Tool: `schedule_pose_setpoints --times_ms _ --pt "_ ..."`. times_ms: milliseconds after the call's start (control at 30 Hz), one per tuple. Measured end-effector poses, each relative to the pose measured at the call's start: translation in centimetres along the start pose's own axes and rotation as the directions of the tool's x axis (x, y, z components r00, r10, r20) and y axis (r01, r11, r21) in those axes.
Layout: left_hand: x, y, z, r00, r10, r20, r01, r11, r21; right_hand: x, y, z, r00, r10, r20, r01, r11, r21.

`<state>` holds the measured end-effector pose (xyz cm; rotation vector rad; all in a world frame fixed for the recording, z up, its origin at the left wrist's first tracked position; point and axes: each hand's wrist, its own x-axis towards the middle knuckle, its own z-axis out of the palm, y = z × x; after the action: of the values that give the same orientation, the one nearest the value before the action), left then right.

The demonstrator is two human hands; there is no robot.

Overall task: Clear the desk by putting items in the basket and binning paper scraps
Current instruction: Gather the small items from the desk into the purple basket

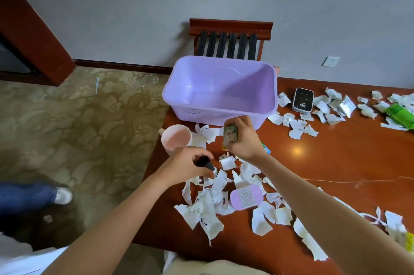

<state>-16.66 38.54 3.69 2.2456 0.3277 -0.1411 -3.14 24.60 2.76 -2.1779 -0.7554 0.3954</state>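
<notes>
Head view: the left hand (187, 166) is curled around a small black object (204, 162) above the wooden desk (336, 162), just beside a pink mug (176, 140). The right hand (245, 140) pinches a small printed carton (230, 137) between thumb and fingers, just in front of the near wall of the purple basket (201, 113), which stands at the desk's far left corner. Torn paper scraps (208, 207) lie across the desk, around a lilac case (245, 198) and near a white device (302, 101).

Both my bare arms stretched forward, 2 grips close together: left grip (187, 166) curled round a small black thing (204, 163), right grip (245, 139) a bit further out, pinching a little carton (230, 137).
</notes>
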Motion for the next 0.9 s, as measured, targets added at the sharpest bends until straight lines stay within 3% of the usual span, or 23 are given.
schedule_pose_setpoints --times_ms 67,167,300,400,667,900 --pt "0.6 1.1 -0.8 0.999 0.028 -0.023 -0.029 0.999 -0.041 -0.1 -0.1 -0.7 0.999 0.003 -0.042 0.002 0.993 0.118" --pt "2.4 2.2 -2.1 0.979 0.061 -0.193 -0.087 0.988 -0.128 0.6 -0.9 -1.7 0.994 -0.021 -0.103 0.045 0.971 0.237" --pt "5.6 3.5 -4.3 0.948 0.002 -0.318 -0.075 0.973 -0.217 2.8 -2.0 -2.8 0.983 0.027 -0.184 0.031 0.952 0.304" --pt "8.3 4.4 -6.2 0.93 -0.062 -0.361 -0.026 0.972 -0.234 4.9 -2.6 -3.4 0.983 0.085 -0.165 -0.032 0.952 0.304" --pt "13.8 2.7 -7.3 0.878 -0.308 -0.366 0.237 0.945 -0.227 9.8 -2.0 -2.8 0.96 0.266 -0.083 -0.214 0.894 0.392" --pt "16.7 1.6 -8.6 0.902 -0.336 -0.27 0.329 0.942 -0.074 14.1 -1.9 -1.4 0.937 0.342 0.071 -0.337 0.83 0.445"
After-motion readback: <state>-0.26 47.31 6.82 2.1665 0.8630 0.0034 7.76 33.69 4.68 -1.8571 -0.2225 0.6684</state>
